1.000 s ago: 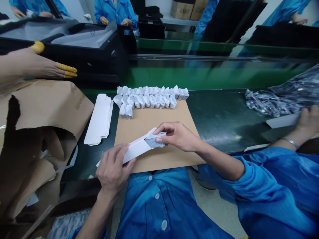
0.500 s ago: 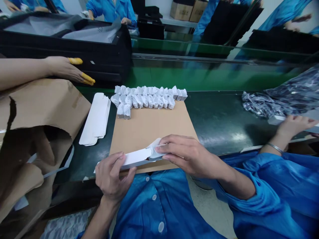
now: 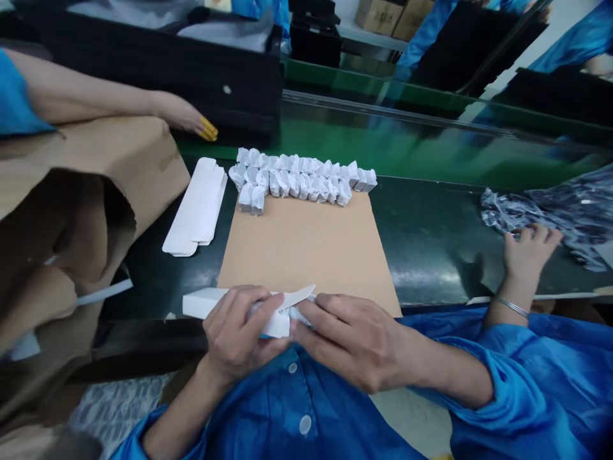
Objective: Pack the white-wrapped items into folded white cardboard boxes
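Note:
My left hand (image 3: 242, 326) is wrapped round a long white box (image 3: 201, 301) whose right end is open, with a flap sticking up. My right hand (image 3: 352, 335) pinches a small pale wrapped piece (image 3: 297, 314) at that open end; the fingers partly hide it. Both hands are at the near edge of a brown cardboard sheet (image 3: 306, 246). Along the sheet's far edge stand rows of small white-wrapped pieces (image 3: 287, 182). A stack of flat white cartons (image 3: 196, 207) lies left of the sheet.
At left is a large open brown paper bag (image 3: 158, 144), with a co-worker's hand (image 3: 184, 115) in yellow finger covers above it. A black bin (image 3: 249, 96) stands behind. On the right, another person's hand (image 3: 527, 255) is beside clear plastic bags (image 3: 550, 204).
My hands have come closer together, and my left hand has slid towards the box's open end. The person's hand at right has let go of a white box and touches the plastic bags.

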